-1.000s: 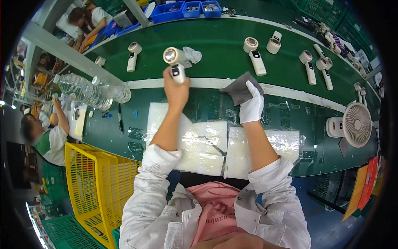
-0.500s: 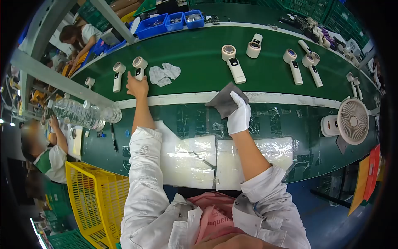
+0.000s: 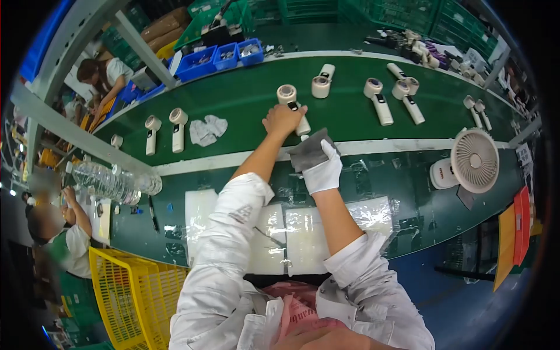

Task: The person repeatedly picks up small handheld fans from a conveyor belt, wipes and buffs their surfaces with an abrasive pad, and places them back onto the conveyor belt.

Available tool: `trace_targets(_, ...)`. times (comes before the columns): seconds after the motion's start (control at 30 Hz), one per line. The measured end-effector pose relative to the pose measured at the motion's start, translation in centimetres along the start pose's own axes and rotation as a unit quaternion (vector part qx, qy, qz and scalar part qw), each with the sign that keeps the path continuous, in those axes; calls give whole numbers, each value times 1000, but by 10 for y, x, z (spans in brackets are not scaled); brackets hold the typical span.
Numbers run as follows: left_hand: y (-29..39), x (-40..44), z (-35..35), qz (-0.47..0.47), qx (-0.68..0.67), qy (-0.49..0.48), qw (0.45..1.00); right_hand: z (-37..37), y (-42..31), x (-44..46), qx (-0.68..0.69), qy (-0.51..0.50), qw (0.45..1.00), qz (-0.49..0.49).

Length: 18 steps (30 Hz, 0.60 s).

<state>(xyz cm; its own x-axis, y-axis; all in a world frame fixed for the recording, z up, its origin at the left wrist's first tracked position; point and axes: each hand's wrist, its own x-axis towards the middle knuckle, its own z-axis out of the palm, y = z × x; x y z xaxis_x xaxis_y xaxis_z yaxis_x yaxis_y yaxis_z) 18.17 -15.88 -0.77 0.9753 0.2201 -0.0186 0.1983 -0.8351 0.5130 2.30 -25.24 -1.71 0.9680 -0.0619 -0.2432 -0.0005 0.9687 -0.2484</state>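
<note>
My bare left hand (image 3: 282, 121) is closed round the handle of a white handheld fan (image 3: 286, 94), which lies on the green belt with its round head pointing away from me. Some of its fingers are hidden behind the handle. A white glove covers my right hand (image 3: 324, 172), which pinches a dark grey cloth (image 3: 309, 153) just below that fan. Farther left on the belt lie another handheld fan (image 3: 178, 129) and a crumpled pale cloth (image 3: 207, 130).
More handheld fans (image 3: 380, 104) lie along the belt to the right. A round desk fan (image 3: 474, 160) stands on the right of the bench. Plastic bottles (image 3: 108, 181) lie at left, above a yellow crate (image 3: 119, 291). Blue bins (image 3: 197, 64) sit behind the belt. Two people work at left.
My left hand has let go of a fan at the left and moved right to another fan. My right hand still holds the grey cloth. The camera view has shifted.
</note>
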Motion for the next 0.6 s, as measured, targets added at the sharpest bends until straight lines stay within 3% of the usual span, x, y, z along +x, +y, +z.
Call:
trace_targets(0.03,17,-8,-14,2,18,-57,998,-6,-2,4,2,-4,1000,-15)
trace_targets(0.13,15,2,-9,-46,-45,-34,997,-5,-11,9,40,-14,998,-51)
trace_targets(0.2,-21,33,1,25,-122,1,992,-14,-12,20,68,1,995,-71)
trace_targets(0.27,-41,18,-34,3,-372,-66,926,-13,-9,23,79,37,994,-60)
trace_targets(0.33,-58,-11,-74,-76,-540,-156,824,-13,-2,26,59,54,993,-82)
trace_targets(0.4,-85,-38,-94,-65,-517,-164,838,-6,2,22,40,62,993,-92)
trace_targets(0.53,-95,-136,-122,-31,-548,-178,817,11,19,10,-61,39,992,-107)
trace_targets(0.6,-108,-159,-118,-22,-547,-243,801,12,28,5,-225,35,964,-139)
